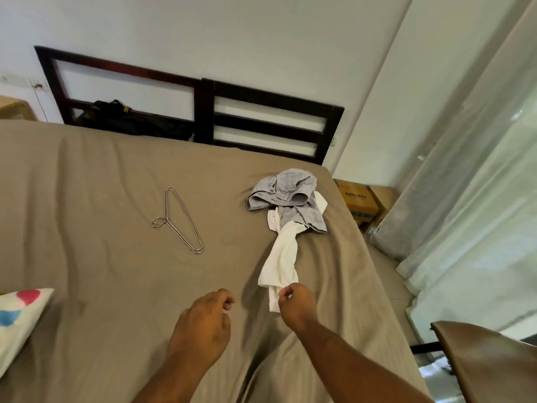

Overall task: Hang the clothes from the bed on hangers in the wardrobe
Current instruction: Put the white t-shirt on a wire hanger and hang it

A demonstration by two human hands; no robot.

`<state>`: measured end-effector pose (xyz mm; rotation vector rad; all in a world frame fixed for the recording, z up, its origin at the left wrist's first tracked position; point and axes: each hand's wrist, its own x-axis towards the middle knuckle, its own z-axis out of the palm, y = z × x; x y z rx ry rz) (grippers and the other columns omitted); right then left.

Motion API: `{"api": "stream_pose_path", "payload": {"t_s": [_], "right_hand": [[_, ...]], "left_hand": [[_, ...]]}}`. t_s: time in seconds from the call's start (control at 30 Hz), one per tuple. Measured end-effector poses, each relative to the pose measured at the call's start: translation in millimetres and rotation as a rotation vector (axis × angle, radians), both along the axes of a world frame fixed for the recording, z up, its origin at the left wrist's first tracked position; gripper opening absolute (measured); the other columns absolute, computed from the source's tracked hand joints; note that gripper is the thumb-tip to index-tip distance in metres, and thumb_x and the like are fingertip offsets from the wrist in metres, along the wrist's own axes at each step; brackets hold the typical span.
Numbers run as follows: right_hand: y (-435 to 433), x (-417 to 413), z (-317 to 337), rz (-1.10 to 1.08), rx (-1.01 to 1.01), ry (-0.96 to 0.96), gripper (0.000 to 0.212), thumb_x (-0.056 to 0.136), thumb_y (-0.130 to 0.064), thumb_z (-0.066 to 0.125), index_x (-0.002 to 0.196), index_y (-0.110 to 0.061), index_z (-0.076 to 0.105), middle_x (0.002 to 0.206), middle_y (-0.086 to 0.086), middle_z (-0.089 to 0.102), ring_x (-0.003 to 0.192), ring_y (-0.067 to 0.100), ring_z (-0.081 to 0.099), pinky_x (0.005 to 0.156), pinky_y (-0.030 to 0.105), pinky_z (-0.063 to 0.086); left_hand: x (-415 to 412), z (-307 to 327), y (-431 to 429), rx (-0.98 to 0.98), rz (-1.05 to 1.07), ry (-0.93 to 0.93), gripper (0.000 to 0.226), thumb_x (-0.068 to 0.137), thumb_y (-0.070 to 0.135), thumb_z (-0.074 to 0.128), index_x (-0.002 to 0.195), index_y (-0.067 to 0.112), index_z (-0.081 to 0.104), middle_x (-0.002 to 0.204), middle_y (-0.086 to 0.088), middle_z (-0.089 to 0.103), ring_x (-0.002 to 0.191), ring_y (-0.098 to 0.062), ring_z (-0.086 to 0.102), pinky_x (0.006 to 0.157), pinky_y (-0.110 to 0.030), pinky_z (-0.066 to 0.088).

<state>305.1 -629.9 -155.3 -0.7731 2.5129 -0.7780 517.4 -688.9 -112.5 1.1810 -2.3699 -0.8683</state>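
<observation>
The grip of the right hand (295,304) is narrow: thumb and fingertips pinch the near end of a white garment (283,257), which runs away from the hand as a twisted strip across the bed (101,184). The left hand (203,321) hovers just beside it over the sheet, fingers loosely curled, its grip holding nothing. The far end of the white garment lies under a crumpled grey garment (290,193) near the far right corner of the mattress, so the two pieces overlap and touch. A wire hanger (177,219) lies flat on the sheet, well apart from both garments and to the left of them, with its hook pointing left. A patterned pillow (20,315) shows at the near left edge, a dark headboard (206,112) stands against the wall, and a cardboard box (357,199) and a pale curtain (479,199) sit past the right side of the bed. The wardrobe is not in view. The step in hand looks like picking up the first garment, so the task seems barely begun. The next move probably calls for drawing the white piece clear of the grey one, perhaps with the left hand helping to shake it open, then fetching the hanger and threading it in.
</observation>
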Motion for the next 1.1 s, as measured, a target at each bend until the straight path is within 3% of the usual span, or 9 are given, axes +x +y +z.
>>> {"api": "stream_pose_path", "payload": {"t_s": [0.13, 0.33, 0.47, 0.67, 0.8, 0.9, 0.97, 1.03, 1.1], "right_hand": [[12.4, -6.0, 30.4, -0.024, -0.05, -0.03, 0.017, 0.091, -0.009, 0.056, 0.078, -0.019, 0.063, 0.089, -0.004, 0.066, 0.087, 0.016, 0.062, 0.075, 0.026, 0.047], [34.3, -15.1, 68.6, -0.062, -0.083, -0.011, 0.015, 0.089, -0.008, 0.059, 0.081, -0.016, 0.068, 0.086, -0.003, 0.067, 0.086, 0.017, 0.062, 0.071, 0.024, 0.042], [48.8, -15.1, 88.2, -0.093, -0.173, -0.031, 0.015, 0.087, 0.0, 0.06, 0.081, -0.01, 0.07, 0.08, -0.004, 0.066, 0.073, 0.008, 0.057, 0.059, 0.011, 0.041], [57.9, -14.2, 121.9, -0.162, -0.312, -0.168, 0.015, 0.089, -0.013, 0.063, 0.077, -0.014, 0.072, 0.078, -0.001, 0.07, 0.081, 0.021, 0.066, 0.076, 0.033, 0.053], [54.4, -17.0, 177.6, -0.161, -0.447, -0.321, 0.022, 0.091, -0.012, 0.059, 0.075, -0.018, 0.073, 0.081, 0.001, 0.069, 0.08, 0.022, 0.063, 0.066, 0.031, 0.046], [47.9, -12.4, 268.4, -0.06, -0.643, -0.422, 0.027, 0.095, -0.006, 0.051, 0.081, -0.014, 0.073, 0.076, 0.001, 0.06, 0.072, 0.016, 0.055, 0.062, 0.027, 0.044], [47.1, -6.8, 333.4, 0.054, -0.751, -0.452, 0.027, 0.094, -0.001, 0.048, 0.086, -0.01, 0.073, 0.078, 0.0, 0.057, 0.074, 0.013, 0.051, 0.064, 0.024, 0.043], [59.1, -1.1, 392.7, 0.193, -0.826, -0.572, 0.029, 0.089, -0.002, 0.049, 0.084, -0.015, 0.074, 0.077, 0.001, 0.055, 0.072, 0.015, 0.05, 0.063, 0.027, 0.043], [79.2, 5.2, 443.9, 0.34, -0.924, -0.777, 0.029, 0.079, -0.006, 0.05, 0.08, -0.022, 0.074, 0.075, 0.003, 0.055, 0.066, 0.017, 0.052, 0.06, 0.026, 0.046]], "left_hand": [[19.8, 18.0, -1.1, -0.003, 0.052, 0.046, 0.037, 0.086, 0.005, 0.055, 0.11, 0.031, 0.064, 0.101, 0.018, 0.065, 0.094, -0.002, 0.063, 0.085, -0.026, 0.053], [34.2, 45.6, -4.8, -0.025, 0.068, 0.096, 0.036, 0.083, 0.004, 0.055, 0.106, 0.029, 0.066, 0.097, 0.017, 0.066, 0.095, -0.003, 0.064, 0.084, -0.033, 0.055], [32.0, 60.4, -1.0, -0.026, 0.067, 0.096, 0.033, 0.085, 0.006, 0.054, 0.105, 0.03, 0.065, 0.098, 0.017, 0.066, 0.097, -0.004, 0.064, 0.085, -0.033, 0.054], [12.0, 85.1, 27.4, -0.001, 0.049, 0.106, 0.032, 0.084, 0.017, 0.047, 0.106, 0.03, 0.065, 0.099, 0.018, 0.066, 0.095, -0.004, 0.064, 0.085, -0.031, 0.053], [-16.2, 110.4, 42.4, 0.015, -0.001, 0.126, 0.038, 0.082, 0.043, 0.035, 0.106, 0.031, 0.062, 0.098, 0.017, 0.064, 0.092, -0.007, 0.065, 0.081, -0.035, 0.055], [-43.1, 151.4, 48.6, 0.011, -0.029, 0.138, 0.059, 0.078, 0.069, 0.044, 0.124, 0.033, 0.052, 0.106, 0.018, 0.059, 0.092, -0.008, 0.063, 0.082, -0.038, 0.055], [-59.6, 187.4, 53.7, 0.034, -0.022, 0.159, 0.094, 0.073, 0.076, 0.063, 0.148, 0.03, 0.029, 0.129, 0.008, 0.052, 0.109, -0.015, 0.061, 0.091, -0.04, 0.054], [-77.3, 225.7, 61.8, 0.032, 0.008, 0.183, 0.124, 0.062, 0.078, 0.075, 0.156, 0.03, 0.008, 0.15, 0.001, 0.034, 0.13, -0.02, 0.048, 0.101, -0.042, 0.049], [-91.5, 263.4, 73.4, -0.01, 0.031, 0.257, 0.121, 0.058, 0.071, 0.083, 0.153, 0.032, 0.02, 0.144, 0.006, 0.039, 0.129, -0.016, 0.047, 0.097, -0.035, 0.048]]}}
